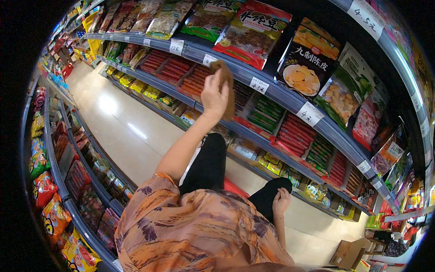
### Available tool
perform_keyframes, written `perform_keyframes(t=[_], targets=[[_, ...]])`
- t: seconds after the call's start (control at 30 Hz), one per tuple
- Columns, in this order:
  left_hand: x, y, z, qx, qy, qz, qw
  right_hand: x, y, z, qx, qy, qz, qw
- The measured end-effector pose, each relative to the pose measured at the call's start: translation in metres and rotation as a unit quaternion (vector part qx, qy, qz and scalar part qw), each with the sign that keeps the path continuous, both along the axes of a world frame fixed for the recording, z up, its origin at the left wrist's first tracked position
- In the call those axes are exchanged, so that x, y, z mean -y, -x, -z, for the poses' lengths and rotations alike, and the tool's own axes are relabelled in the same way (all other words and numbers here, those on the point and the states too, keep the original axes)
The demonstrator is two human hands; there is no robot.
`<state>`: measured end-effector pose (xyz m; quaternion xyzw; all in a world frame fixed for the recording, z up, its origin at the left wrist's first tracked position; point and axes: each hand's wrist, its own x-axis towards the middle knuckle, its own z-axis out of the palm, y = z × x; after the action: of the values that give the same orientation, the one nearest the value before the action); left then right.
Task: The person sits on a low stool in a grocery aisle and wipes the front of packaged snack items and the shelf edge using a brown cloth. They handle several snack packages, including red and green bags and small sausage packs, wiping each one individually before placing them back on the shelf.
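My left hand (214,95) grips a brown cloth (228,98), its fingers pressed over the fabric. The cloth lies against the front edge of a shelf (238,75), where it partly covers a price tag (208,60) and hangs down before the shelf below. Behind it, long packaged snack sticks (197,80) lie in divided rows. My right hand (281,201) rests on my bent right knee, loosely curled, with nothing in it. Above the cloth stands a red and yellow snack bag (253,34).
More snack bags (307,57) line the shelf to the right. Opposite, another shelf rack (64,190) curves along the left with bagged snacks. A tiled aisle floor (119,119) runs between them. Lower right are a cardboard box (350,253), a wooden stool (375,245) and partly visible person (397,247).
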<state>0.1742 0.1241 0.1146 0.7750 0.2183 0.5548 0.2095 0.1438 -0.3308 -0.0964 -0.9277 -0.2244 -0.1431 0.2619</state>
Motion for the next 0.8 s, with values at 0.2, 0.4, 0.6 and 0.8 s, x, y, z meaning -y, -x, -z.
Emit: perform_keyframes(t=[0.2,0.4,0.6,0.8], targets=[[0.082,-0.016,0.0,-0.014,-0.078,0.115,0.99,-0.003,-0.006,0.002,-0.013,-0.007,-0.001,1.0],[0.099,-0.025,0.0,-0.014,-0.142,0.151,0.978,0.001,-0.007,0.01,0.008,0.009,-0.001,1.0],[0.026,-0.004,-0.001,-0.028,-0.114,0.019,0.993,0.0,-0.008,0.011,0.008,0.007,-0.001,1.0],[0.065,-0.02,-0.002,-0.005,-0.139,0.069,0.988,-0.006,-0.007,0.004,-0.018,0.015,0.003,1.0]])
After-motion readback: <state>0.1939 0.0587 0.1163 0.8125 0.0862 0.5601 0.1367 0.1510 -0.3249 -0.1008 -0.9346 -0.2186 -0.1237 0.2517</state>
